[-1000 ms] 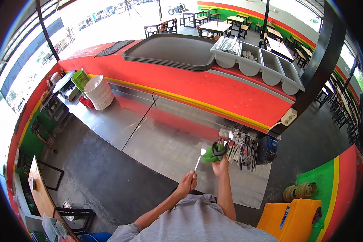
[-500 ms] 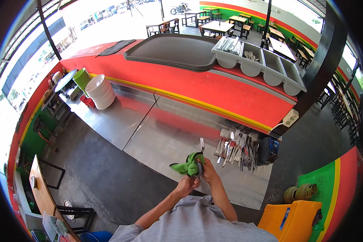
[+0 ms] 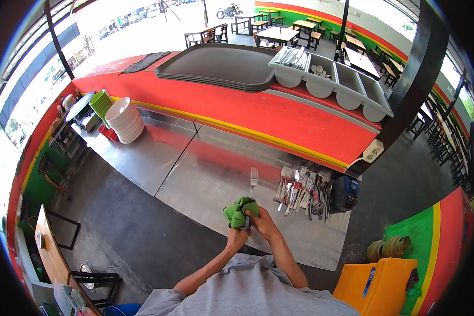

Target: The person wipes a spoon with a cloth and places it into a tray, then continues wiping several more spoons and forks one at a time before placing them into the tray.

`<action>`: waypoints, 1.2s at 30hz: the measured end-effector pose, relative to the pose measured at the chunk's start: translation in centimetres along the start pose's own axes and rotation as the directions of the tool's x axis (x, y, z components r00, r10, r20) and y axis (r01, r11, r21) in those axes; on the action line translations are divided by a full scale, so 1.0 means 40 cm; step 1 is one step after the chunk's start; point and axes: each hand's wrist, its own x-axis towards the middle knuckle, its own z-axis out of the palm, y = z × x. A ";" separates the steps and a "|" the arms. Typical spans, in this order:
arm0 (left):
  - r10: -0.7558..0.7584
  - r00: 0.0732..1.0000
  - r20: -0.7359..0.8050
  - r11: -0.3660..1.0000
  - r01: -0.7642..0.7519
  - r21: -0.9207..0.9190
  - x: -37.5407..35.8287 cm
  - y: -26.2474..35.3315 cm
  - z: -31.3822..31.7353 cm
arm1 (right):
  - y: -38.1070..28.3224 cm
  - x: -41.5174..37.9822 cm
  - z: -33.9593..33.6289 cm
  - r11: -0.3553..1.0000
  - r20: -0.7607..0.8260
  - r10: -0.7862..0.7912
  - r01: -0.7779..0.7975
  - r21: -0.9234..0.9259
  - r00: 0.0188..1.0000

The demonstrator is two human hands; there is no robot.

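A fork [image 3: 254,178] stands tines up out of a bunched green cloth [image 3: 240,211] with dark edging. My right hand [image 3: 263,221] is closed on the cloth, pressing it around the fork's handle. Below, my left hand [image 3: 237,237] is closed at the lower end of the handle, partly hidden by the cloth. On the steel counter [image 3: 216,179], to the right of my hands, lies a spread pile of forks, spoons and other cutlery [image 3: 303,194].
Dark trays [image 3: 216,66] and a grey cutlery bin [image 3: 329,79] stand on the red ledge. White plates [image 3: 125,121] and green dishes [image 3: 101,105] are stacked at the far left. A dark blue box [image 3: 344,194] sits beside the cutlery; a yellow container [image 3: 376,284] is at lower right.
Both hands, the fork and the cloth have shifted slightly left in view. The cloth is bunched more tightly, and the fork's head stands a little higher. The view has shifted slightly.
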 end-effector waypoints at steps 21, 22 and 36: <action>0.108 0.942 0.317 0.994 -0.112 -0.005 -0.038 0.043 0.030 | 0.013 -0.004 -0.109 0.853 -0.489 -0.208 0.402 0.333 0.847; 0.116 0.936 0.331 0.992 -0.125 0.004 -0.038 0.044 0.032 | 0.023 -0.003 -0.127 0.835 -0.505 -0.199 0.415 0.362 0.840; 0.238 0.883 0.404 0.959 -0.279 0.046 -0.037 0.013 0.033 | 0.026 0.001 -0.230 0.635 -0.476 0.096 0.314 0.706 0.874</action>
